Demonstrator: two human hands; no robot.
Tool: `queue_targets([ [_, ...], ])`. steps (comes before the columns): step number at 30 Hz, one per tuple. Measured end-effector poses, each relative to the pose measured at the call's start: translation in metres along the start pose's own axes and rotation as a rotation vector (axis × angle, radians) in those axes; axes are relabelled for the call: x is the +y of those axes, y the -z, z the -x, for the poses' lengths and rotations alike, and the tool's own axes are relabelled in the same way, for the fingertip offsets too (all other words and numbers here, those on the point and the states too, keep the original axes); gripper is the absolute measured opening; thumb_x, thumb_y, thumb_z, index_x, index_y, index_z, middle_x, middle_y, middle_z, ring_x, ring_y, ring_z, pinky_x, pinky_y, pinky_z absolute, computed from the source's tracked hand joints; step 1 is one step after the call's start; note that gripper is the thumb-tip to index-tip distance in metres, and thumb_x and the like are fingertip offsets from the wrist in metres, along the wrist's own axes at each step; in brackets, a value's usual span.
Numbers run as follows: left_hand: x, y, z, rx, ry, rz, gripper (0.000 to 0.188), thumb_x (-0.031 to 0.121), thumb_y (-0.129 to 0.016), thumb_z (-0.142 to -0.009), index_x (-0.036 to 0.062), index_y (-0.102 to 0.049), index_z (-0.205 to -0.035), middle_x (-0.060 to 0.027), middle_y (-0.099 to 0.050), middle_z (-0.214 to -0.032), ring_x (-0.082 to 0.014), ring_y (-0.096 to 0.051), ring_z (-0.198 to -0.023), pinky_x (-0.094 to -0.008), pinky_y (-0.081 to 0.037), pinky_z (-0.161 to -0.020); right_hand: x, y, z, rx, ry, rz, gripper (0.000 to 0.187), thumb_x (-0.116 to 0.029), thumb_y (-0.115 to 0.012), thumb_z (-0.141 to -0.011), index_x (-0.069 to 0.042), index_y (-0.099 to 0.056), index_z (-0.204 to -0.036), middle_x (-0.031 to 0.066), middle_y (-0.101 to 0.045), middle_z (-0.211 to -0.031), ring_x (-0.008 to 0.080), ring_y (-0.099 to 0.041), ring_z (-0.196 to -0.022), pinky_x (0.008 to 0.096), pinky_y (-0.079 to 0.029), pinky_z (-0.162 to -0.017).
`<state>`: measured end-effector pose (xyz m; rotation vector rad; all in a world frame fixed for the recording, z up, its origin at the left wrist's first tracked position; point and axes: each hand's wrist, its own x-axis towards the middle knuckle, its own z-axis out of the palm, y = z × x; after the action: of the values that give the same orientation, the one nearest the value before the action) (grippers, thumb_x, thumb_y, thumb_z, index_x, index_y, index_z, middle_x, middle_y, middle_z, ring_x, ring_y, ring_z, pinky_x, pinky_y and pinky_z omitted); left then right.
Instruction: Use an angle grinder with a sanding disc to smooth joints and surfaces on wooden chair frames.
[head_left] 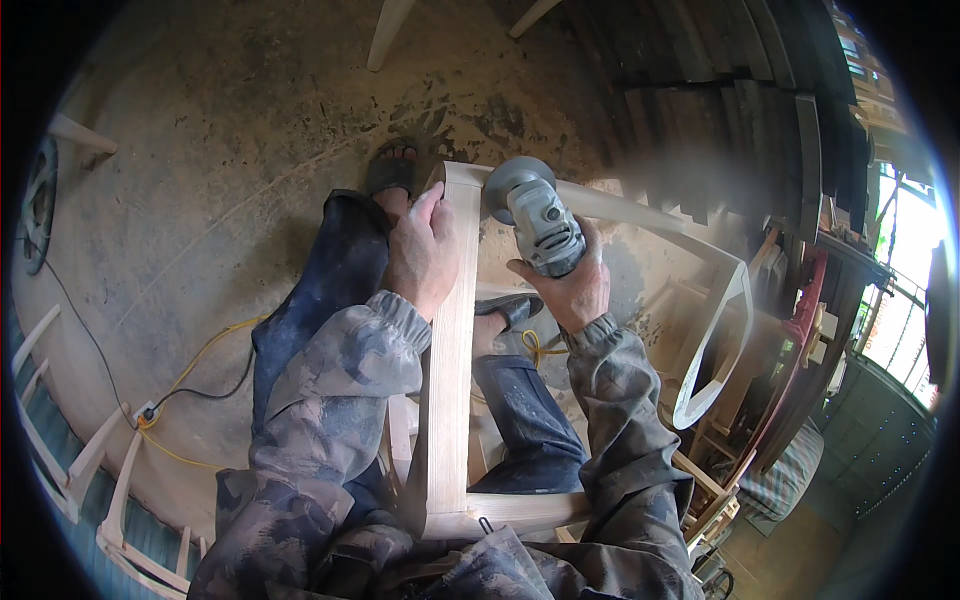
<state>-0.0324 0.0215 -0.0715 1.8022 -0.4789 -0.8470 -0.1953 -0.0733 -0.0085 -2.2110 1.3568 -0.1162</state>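
A pale wooden frame point(452, 400), squared like part of a chair, stands between my legs, its long rail running away from my body. My left hand point(424, 252) is closed around that rail close to its far corner, the index finger lying along the edge. In my right hand point(578, 288) is a grey angle grinder point(547, 228), held by its body. The grinder's round disc point(512, 183) is at the far crosspiece, just right of the corner; I cannot tell whether it touches the wood. My palm hides the grinder's rear end.
Yellow and black cords point(200, 394) lie across the floor at left. More pale wooden frames stand at lower left point(120, 500) and right point(735, 300). Dark boards point(720, 130) are stacked at far right, with dust hazing the air there. A wheel point(40, 205) shows at the left edge.
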Motion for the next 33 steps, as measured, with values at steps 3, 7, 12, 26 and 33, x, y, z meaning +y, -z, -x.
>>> queue_targets([
  [3, 0.001, 0.0, 0.002, -0.006, 0.006, -0.004, 0.04, 0.022, -0.044, -0.094, -0.0075, -0.056, -0.119, -0.0291, -0.061, -0.11, -0.0391, -0.059, -0.107, -0.0393, -0.047, -0.09, 0.006, -0.001, 0.002, 0.053, -0.096, 0.001, 0.089, -0.04, -0.087, -0.061, -0.003, -0.041, -0.128, 0.0204, -0.065, -0.102, 0.0359, -0.066, -0.092, 0.0422, -0.054, -0.077],
  [7, 0.0, -0.001, 0.002, 0.009, -0.003, 0.006, 0.04, 0.022, -0.044, -0.095, -0.0076, -0.055, -0.12, -0.0287, -0.061, -0.111, -0.0383, -0.059, -0.108, -0.0389, -0.047, -0.091, 0.012, 0.0, 0.01, 0.065, -0.074, 0.065, 0.089, -0.04, -0.087, -0.061, -0.003, -0.041, -0.128, 0.0202, -0.065, -0.102, 0.0359, -0.066, -0.091, 0.0426, -0.054, -0.077],
  [12, 0.002, 0.0, -0.001, -0.007, 0.006, 0.016, 0.04, 0.022, -0.044, -0.095, -0.0075, -0.056, -0.12, -0.0286, -0.061, -0.112, -0.0382, -0.059, -0.108, -0.0388, -0.047, -0.091, 0.004, -0.003, 0.01, -0.024, -0.018, 0.018, 0.088, -0.04, -0.087, -0.062, -0.004, -0.041, -0.127, 0.0202, -0.065, -0.101, 0.035, -0.067, -0.09, 0.0426, -0.055, -0.076],
  [26, -0.001, -0.006, 0.001, 0.03, 0.018, 0.036, 0.039, 0.021, -0.044, -0.094, -0.0072, -0.057, -0.118, -0.0277, -0.061, -0.112, -0.0376, -0.058, -0.109, -0.0381, -0.045, -0.094, 0.029, 0.071, 0.008, 0.15, -0.199, 0.072, 0.087, -0.031, -0.088, -0.06, 0.0, -0.042, -0.128, 0.0176, -0.063, -0.105, 0.0268, -0.063, -0.098, 0.0364, -0.049, -0.086],
  [33, -0.002, -0.007, -0.001, 0.041, -0.004, 0.091, 0.039, 0.02, -0.045, -0.093, -0.008, -0.057, -0.117, -0.0283, -0.061, -0.111, -0.0376, -0.059, -0.107, -0.0389, -0.045, -0.093, 0.002, 0.047, 0.002, 0.071, -0.205, -0.049, 0.089, -0.033, -0.088, -0.06, 0.002, -0.041, -0.126, 0.0177, -0.064, -0.106, 0.0262, -0.063, -0.097, 0.0355, -0.05, -0.086],
])
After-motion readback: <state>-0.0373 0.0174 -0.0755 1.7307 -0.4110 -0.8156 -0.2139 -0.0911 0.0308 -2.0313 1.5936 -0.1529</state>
